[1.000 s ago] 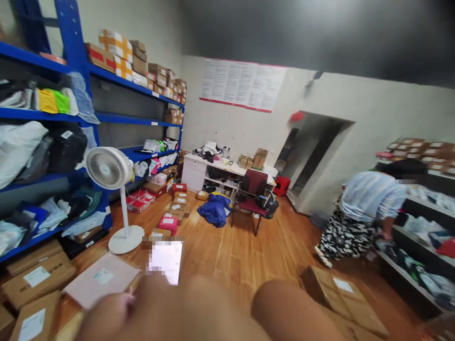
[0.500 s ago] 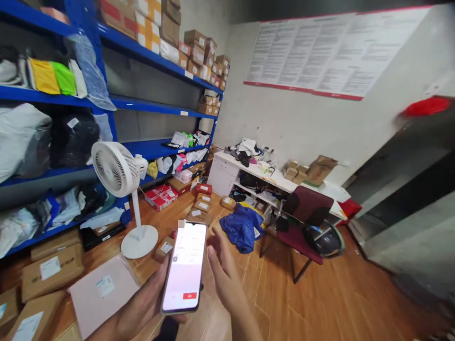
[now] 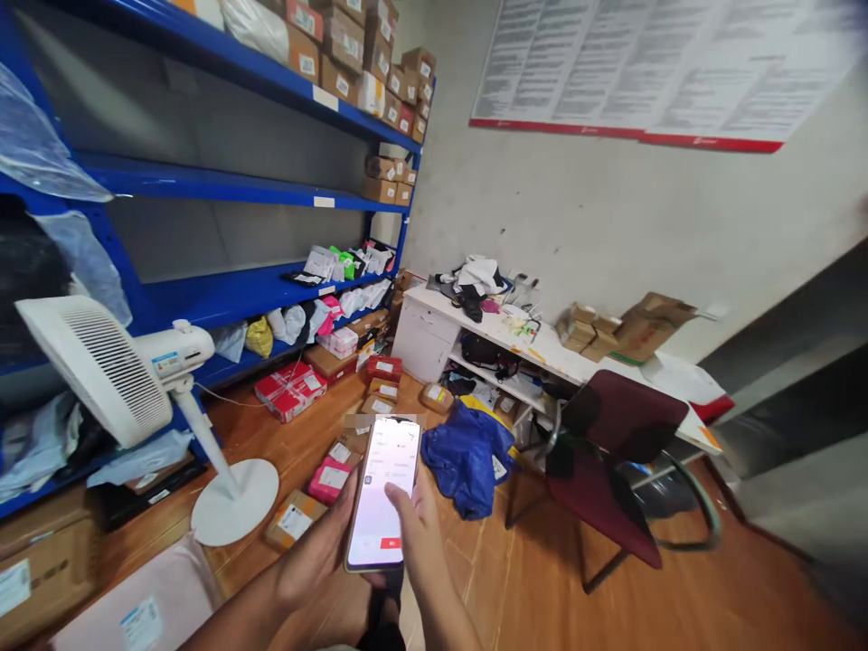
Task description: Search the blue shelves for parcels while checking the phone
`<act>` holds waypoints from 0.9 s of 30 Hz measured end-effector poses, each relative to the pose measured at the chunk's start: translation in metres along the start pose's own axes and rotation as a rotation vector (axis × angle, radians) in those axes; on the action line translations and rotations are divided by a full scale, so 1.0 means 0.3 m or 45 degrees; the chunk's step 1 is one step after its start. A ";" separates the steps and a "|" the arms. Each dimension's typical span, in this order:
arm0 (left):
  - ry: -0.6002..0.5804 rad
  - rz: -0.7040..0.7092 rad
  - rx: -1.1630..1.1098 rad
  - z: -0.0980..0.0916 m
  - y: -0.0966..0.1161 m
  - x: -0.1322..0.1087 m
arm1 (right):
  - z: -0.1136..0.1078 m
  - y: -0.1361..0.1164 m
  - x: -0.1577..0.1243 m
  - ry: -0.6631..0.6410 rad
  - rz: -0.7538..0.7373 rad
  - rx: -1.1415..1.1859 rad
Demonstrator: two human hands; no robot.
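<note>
A smartphone [image 3: 377, 523] with a lit white and pale pink screen and a red button low on it is held upright at the lower middle of the view. My left hand [image 3: 320, 550] is closed around its left side, fingers partly hidden behind it. At the right edge, my right hand [image 3: 421, 524] grips the phone too, its thumb over the screen and its other fingers mostly hidden. Beyond the phone, a blue bag or cloth [image 3: 467, 461] lies crumpled on the floor.
A white fan [image 3: 231, 484] stands left, before blue shelves [image 3: 223, 185] of parcels. Cardboard boxes [image 3: 297, 517] and a red-white box [image 3: 290, 391] lie on the floor. A maroon chair [image 3: 603, 497] stands right, by a cluttered white desk [image 3: 424, 334].
My right hand has come from beside the phone onto its right edge, thumb over the screen. The view has moved forward, so fan, desk and chair look larger.
</note>
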State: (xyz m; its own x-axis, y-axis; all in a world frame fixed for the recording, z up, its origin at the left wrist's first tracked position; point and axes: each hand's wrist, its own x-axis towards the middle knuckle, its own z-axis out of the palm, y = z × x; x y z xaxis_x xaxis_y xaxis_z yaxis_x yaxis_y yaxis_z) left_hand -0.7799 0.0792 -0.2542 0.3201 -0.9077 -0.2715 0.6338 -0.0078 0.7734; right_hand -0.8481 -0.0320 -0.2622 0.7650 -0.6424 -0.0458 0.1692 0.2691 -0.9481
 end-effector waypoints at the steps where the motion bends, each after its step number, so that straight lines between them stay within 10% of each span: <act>1: 0.013 0.009 -0.014 0.004 0.010 0.051 | -0.028 -0.007 0.050 -0.040 0.024 0.033; 13: 0.233 0.199 -0.158 0.059 0.106 0.546 | -0.317 -0.097 0.617 -0.627 0.227 -0.050; 21: 0.410 0.201 -0.137 0.062 0.171 0.674 | -0.320 -0.068 0.781 -0.731 0.335 -0.065; 27: 0.273 0.266 -0.247 -0.013 0.208 0.702 | -0.303 -0.076 0.859 -0.883 0.329 -0.018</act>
State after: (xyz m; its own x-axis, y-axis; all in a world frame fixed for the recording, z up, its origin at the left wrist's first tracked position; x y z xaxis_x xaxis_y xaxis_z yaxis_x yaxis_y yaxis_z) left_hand -0.6702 -0.1109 -0.2655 0.5842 -0.7724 -0.2490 0.6544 0.2670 0.7074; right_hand -0.7113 -0.2690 -0.2810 0.9971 0.0420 -0.0631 -0.0737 0.3380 -0.9382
